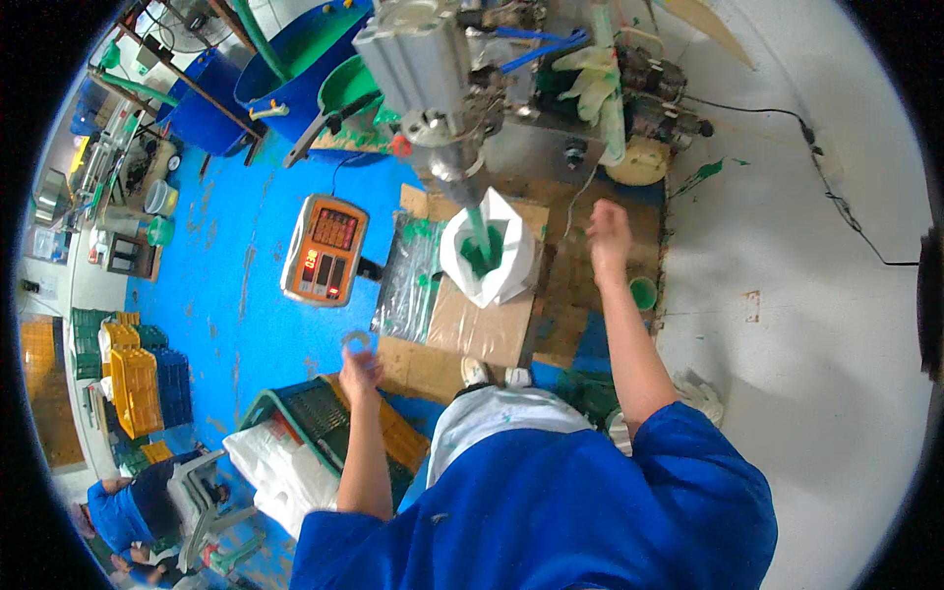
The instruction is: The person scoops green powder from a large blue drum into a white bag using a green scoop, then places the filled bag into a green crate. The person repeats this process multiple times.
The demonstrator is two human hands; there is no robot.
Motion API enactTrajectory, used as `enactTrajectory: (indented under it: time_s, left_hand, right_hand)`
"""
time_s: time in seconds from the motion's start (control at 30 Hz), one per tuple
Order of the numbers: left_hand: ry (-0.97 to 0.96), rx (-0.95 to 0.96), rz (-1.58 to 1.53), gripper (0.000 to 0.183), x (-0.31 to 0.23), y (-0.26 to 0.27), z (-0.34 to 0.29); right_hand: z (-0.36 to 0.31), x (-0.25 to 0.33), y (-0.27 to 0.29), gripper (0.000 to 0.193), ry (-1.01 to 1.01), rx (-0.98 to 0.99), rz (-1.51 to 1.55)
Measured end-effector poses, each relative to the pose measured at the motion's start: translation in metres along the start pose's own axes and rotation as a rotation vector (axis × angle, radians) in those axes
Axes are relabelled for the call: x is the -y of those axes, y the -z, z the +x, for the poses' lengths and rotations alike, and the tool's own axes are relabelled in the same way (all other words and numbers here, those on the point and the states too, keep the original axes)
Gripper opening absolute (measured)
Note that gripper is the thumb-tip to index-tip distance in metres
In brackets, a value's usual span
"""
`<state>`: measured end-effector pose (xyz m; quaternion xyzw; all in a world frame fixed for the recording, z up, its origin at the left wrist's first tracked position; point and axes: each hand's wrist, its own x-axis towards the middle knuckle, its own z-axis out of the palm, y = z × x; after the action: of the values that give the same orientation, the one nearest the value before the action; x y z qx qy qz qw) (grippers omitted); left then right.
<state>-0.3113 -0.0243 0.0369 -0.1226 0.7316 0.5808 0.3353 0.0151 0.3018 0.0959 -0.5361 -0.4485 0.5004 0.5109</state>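
Note:
Green liquid runs from the nozzle (459,177) of a metal filling machine into an upright open white bag (511,270), where more of it has pooled. The bag rests on a plastic-covered cardboard box (482,329); neither of my hands touches it. My left hand (361,372) is out to the left, below the scale, with a small greyish ring-shaped thing (356,340) at its fingertips. To the right of the bag, my right hand (609,241) is raised in front of the machine, its fingers curled; what they hold, if anything, is hidden.
An orange-faced digital scale (325,251) stands left of the box. Blue drums (285,108) of green liquid are at the back left. A dark green crate (315,423) with white bags (280,472) is beside my left arm. A green-stained cup (643,293) sits at right. Another person (147,501) is at lower left.

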Motion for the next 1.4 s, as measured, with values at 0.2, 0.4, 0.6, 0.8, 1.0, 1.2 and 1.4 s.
enactTrajectory:
  time_s: [0.2, 0.4, 0.6, 0.8, 1.0, 1.2, 1.4]
  left_hand:
    - [0.004, -0.054, 0.040, 0.053, 0.069, 0.108, -0.045]
    - [0.076, -0.138, 0.130, 0.052, 0.116, 0.138, -0.067]
    - [0.079, -0.013, 0.177, 0.047, 0.117, 0.147, -0.067]
    - [0.096, -0.036, 0.452, 0.048, 0.115, 0.167, -0.042]
    - [0.165, 0.106, 0.678, 0.049, 0.112, 0.186, 0.002]
    - [0.174, 0.183, 0.523, 0.045, 0.100, 0.213, 0.062]
    - [0.290, 0.187, 0.399, 0.039, 0.096, 0.258, 0.103]
  right_hand:
    - [0.137, 0.135, 0.017, 0.039, 0.801, 0.016, -0.682]
    - [0.178, 0.153, -0.015, 0.027, 0.863, 0.294, -1.352]
    - [0.150, 0.177, -0.012, 0.018, 0.919, 0.123, -1.006]
    - [-0.009, 0.203, 0.041, 0.017, 0.564, 0.413, -0.776]
    - [-0.186, 0.068, -0.053, 0.014, 0.157, 1.174, -0.651]
    - [-0.181, -0.066, -0.264, 0.006, 0.686, 0.858, -0.925]
    - [-0.062, -0.166, -0.414, 0.011, 0.768, 0.461, -1.214]
